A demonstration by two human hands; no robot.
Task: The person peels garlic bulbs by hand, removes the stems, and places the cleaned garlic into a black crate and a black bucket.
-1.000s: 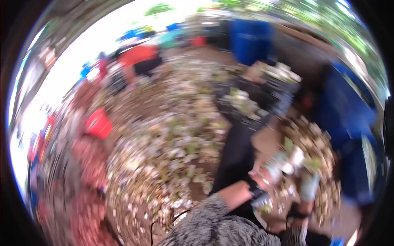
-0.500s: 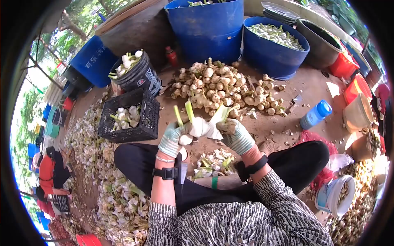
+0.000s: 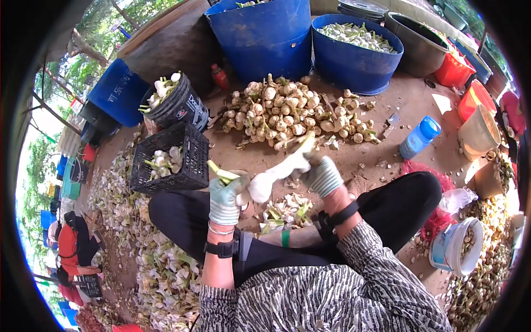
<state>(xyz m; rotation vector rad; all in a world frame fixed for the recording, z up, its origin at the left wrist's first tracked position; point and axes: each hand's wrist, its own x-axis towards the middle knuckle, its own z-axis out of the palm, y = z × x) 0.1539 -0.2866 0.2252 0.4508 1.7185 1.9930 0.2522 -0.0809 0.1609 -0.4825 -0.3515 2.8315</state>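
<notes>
My left hand (image 3: 225, 196), in a striped glove, is closed around peeled garlic; a cut green stem (image 3: 222, 172) pokes out above its fingers. My right hand (image 3: 322, 174), gloved the same way, grips the pale stalk of a white garlic bulb (image 3: 261, 188). The bulb hangs toward my left hand, close by its fingertips, while the stalk slants up to the right. Between my folded legs lies a small heap of peeled skins and leaves (image 3: 286, 213). Beyond my hands is a pile of unpeeled garlic (image 3: 282, 113) on the ground.
At the left stand a black crate (image 3: 194, 157) and a black bucket (image 3: 185, 108), each with white garlic. Blue tubs (image 3: 354, 69) line the back. A blue bottle (image 3: 420, 138) and a white bucket (image 3: 454, 246) are at the right. Discarded skins (image 3: 163, 260) cover the left ground.
My right hand has drawn the bulb's stalk up and away, and the bulb is now stretched out between my hands at a slant. The stem in my left hand has tipped over to the left.
</notes>
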